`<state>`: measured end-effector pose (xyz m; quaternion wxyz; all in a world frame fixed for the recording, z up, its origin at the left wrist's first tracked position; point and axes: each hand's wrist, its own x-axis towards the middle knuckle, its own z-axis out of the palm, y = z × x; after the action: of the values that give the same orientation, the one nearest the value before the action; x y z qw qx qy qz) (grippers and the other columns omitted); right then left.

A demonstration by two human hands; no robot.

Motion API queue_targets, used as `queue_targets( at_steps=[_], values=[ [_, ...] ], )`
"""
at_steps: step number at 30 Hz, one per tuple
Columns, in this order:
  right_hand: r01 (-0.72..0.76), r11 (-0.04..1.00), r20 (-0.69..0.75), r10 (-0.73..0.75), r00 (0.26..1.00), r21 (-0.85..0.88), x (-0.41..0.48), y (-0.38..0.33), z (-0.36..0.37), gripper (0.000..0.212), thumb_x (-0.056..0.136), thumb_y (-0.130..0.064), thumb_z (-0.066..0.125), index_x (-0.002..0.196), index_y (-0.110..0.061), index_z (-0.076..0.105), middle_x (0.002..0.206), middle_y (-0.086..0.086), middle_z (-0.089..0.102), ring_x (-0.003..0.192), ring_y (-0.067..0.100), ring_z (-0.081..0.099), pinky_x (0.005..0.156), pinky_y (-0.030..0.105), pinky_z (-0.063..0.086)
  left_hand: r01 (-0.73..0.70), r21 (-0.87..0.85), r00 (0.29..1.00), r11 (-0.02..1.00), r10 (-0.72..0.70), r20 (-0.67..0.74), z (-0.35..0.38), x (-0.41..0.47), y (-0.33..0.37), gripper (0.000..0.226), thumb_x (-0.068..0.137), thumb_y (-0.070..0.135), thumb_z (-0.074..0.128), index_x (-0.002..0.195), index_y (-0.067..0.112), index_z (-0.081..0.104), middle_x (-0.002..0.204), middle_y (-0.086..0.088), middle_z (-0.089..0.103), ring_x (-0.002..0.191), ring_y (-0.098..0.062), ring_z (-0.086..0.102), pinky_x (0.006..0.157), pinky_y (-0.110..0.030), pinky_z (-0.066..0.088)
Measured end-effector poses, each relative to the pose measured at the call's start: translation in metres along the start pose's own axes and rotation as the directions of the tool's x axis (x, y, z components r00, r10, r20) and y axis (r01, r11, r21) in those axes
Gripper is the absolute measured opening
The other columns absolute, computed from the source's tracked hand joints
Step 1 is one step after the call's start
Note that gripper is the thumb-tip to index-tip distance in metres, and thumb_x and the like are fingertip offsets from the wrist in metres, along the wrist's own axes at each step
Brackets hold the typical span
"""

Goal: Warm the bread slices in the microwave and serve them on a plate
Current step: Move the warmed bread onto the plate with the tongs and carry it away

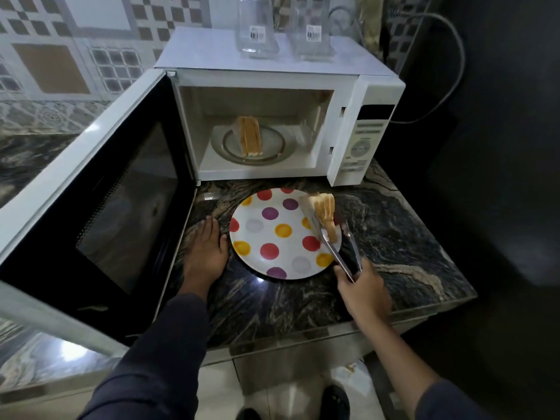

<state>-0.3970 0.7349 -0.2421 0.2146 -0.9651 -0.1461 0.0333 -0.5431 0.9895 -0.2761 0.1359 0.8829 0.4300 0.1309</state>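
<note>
A white microwave (348,122) stands at the back of the counter with its door (100,192) swung wide open to the left. Inside, a few bread slices (250,136) stand on edge on the turntable plate (272,147). In front lies a polka-dot plate (272,234). My right hand (363,294) grips metal tongs (333,250) that pinch a stack of bread slices (325,212) over the plate's right rim. My left hand (206,250) rests flat on the counter, fingers apart, just left of the plate.
Two clear glass jugs (256,25) with barcode labels stand on top of the microwave. The dark marble counter (394,237) ends at its front edge near my arms and at a dark wall on the right. A cable (454,56) runs behind the microwave.
</note>
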Motion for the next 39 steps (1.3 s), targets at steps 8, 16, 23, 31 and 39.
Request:
queue_targets(
  at_steps=[8, 16, 23, 31, 39],
  values=[
    [0.106, 0.994, -0.130, -0.103, 0.986, 0.016, 0.006, -0.014, -0.022, 0.053, 0.083, -0.050, 0.058, 0.118, -0.011, 0.049, 0.103, 0.003, 0.062, 0.088, 0.026, 0.062, 0.061, 0.028, 0.037, 0.010, -0.004, 1.000, 1.000, -0.010, 0.016, -0.003, -0.001, 0.001, 0.053, 0.100, 0.026, 0.028, 0.147, 0.005, 0.017, 0.157, -0.010, 0.013, 0.146, -0.019, 0.010, 0.117, -0.029, 0.003],
    [0.244, 0.960, 0.032, -0.250, 0.968, 0.138, 0.053, -0.108, -0.022, 0.057, 0.080, -0.051, 0.060, 0.121, -0.013, 0.048, 0.120, 0.011, 0.058, 0.106, 0.032, 0.058, 0.081, 0.037, 0.047, 0.009, -0.047, 1.000, 0.999, -0.010, -0.027, 0.000, -0.002, -0.001, 0.086, 0.078, 0.050, -0.003, 0.144, 0.004, 0.026, 0.154, -0.011, 0.023, 0.144, -0.023, 0.019, 0.117, -0.030, 0.006],
    [0.179, 0.948, 0.280, -0.252, 0.927, 0.262, 0.092, -0.202, -0.004, 0.061, 0.080, -0.046, 0.062, 0.125, -0.009, 0.043, 0.120, 0.013, 0.059, 0.102, 0.034, 0.060, 0.083, 0.045, 0.054, 0.039, -0.024, 0.997, 0.999, -0.037, 0.062, -0.008, -0.001, -0.004, 0.055, 0.084, 0.036, 0.035, 0.116, 0.002, 0.064, 0.122, -0.015, 0.063, 0.109, -0.028, 0.063, 0.110, -0.018, 0.006],
    [0.188, 0.954, 0.296, -0.253, 0.921, 0.232, 0.130, -0.263, 0.020, 0.053, 0.084, -0.049, 0.058, 0.115, -0.006, 0.056, 0.115, 0.015, 0.062, 0.104, 0.034, 0.059, 0.076, 0.035, 0.046, 0.071, -0.126, 0.994, 0.989, -0.081, -0.075, -0.006, -0.001, -0.003, 0.069, 0.083, 0.051, 0.018, 0.140, 0.017, 0.040, 0.148, -0.001, 0.037, 0.138, -0.016, 0.034, 0.111, -0.016, 0.001],
    [0.163, 0.953, 0.346, -0.247, 0.905, 0.254, 0.151, -0.279, 0.031, 0.055, 0.086, -0.041, 0.057, 0.127, -0.005, 0.048, 0.127, 0.018, 0.057, 0.114, 0.037, 0.055, 0.090, 0.040, 0.046, 0.107, -0.107, 0.994, 0.988, -0.110, -0.020, -0.006, 0.000, -0.003, 0.055, 0.082, 0.045, 0.038, 0.127, 0.020, 0.057, 0.131, 0.002, 0.058, 0.121, -0.014, 0.055, 0.110, -0.020, 0.017]
  ],
)
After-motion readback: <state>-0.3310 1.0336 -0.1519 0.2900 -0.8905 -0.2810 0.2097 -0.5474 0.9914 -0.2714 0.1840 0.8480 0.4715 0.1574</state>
